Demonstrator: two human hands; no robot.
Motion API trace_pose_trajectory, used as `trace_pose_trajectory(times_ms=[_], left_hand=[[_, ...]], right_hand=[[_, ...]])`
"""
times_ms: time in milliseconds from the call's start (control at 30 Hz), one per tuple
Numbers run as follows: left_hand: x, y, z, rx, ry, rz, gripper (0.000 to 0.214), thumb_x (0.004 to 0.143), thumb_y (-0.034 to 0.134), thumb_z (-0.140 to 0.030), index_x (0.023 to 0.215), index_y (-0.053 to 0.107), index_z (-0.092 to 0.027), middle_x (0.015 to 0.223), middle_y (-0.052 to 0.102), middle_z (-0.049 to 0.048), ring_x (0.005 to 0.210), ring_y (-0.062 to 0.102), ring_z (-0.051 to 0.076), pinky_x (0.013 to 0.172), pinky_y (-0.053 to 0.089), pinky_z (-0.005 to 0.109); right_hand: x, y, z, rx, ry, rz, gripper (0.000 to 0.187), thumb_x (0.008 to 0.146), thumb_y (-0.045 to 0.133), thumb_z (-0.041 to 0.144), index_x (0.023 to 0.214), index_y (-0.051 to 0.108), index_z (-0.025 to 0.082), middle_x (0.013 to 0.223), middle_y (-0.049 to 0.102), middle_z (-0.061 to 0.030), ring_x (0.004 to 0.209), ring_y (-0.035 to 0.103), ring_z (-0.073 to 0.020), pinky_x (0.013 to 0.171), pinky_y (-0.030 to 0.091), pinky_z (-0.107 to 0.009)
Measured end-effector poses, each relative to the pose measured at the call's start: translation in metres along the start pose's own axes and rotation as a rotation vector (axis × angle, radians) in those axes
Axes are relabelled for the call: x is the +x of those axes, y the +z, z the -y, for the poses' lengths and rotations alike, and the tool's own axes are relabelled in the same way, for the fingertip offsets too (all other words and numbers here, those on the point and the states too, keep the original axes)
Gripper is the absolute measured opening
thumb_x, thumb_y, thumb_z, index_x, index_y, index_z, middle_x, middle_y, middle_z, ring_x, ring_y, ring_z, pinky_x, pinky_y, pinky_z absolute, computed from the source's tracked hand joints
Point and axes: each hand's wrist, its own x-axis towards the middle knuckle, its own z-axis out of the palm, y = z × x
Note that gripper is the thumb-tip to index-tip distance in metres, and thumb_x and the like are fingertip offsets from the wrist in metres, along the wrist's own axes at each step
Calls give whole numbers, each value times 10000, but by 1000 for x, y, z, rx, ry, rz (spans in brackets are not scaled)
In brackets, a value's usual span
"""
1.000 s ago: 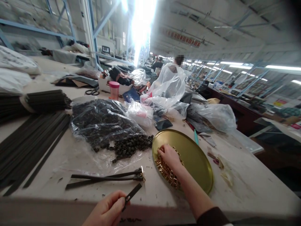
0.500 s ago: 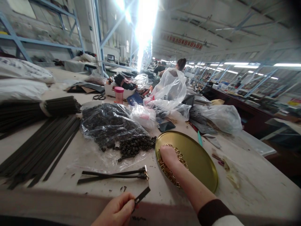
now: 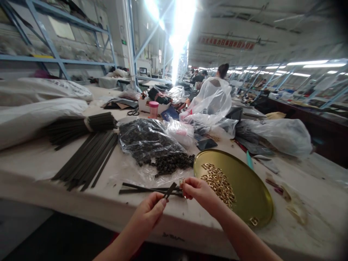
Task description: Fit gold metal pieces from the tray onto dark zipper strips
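My left hand [image 3: 150,210] pinches a short dark strap [image 3: 170,190] at its lower end, the strap pointing up and right. My right hand [image 3: 197,191] is closed on a small gold buckle [image 3: 181,181] held just above the strap's tip. Both hands meet over the table's front edge, left of a round gold tray [image 3: 250,192] that carries a heap of gold buckles [image 3: 219,183]. Two finished dark straps [image 3: 141,189] lie on the table right behind my hands.
A clear bag of small dark loops [image 3: 148,139] spills toward the tray. Long dark strips [image 3: 87,159] and a tied bundle [image 3: 78,127] lie at left. Plastic bags [image 3: 282,136], a phone [image 3: 206,144], a pink-lidded cup [image 3: 153,108] and a seated person [image 3: 217,78] are farther back.
My right hand left the tray with one gold buckle and came to the strap. My left hand lifted the strap up from the table edge to meet it. The view swung left.
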Motion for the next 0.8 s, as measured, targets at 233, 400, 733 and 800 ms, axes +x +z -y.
trace_pose_trajectory(times_ms=[233,400,733,800], left_hand=[[-4,-6,-15,56,-34,-18,322,748,540,-457,823,516,-145,491,340,-101,410,252,44,395,191,167],[-3,-7,-12,69,-76,-28,239,762,523,-390,787,510,-152,489,346,-100,405,267,45,402,200,166],[9,-10,-5,203,-97,7,175,747,501,-322,714,522,-152,510,406,-80,429,298,58,409,213,182],[9,-11,-6,161,-145,34,187,742,512,-342,706,505,-158,471,361,-96,404,271,52,393,191,179]], right_hand=[[-29,36,22,659,187,287,162,696,556,276,596,486,169,490,477,52,458,412,-68,480,328,-205],[-31,47,17,616,219,310,177,696,537,283,573,467,176,486,482,51,457,416,-72,479,322,-213],[-34,54,15,689,230,308,207,721,544,333,613,465,175,505,505,48,458,420,-67,482,343,-206],[-35,56,11,707,218,310,255,739,545,393,637,474,170,523,510,42,462,423,-69,484,351,-210]])
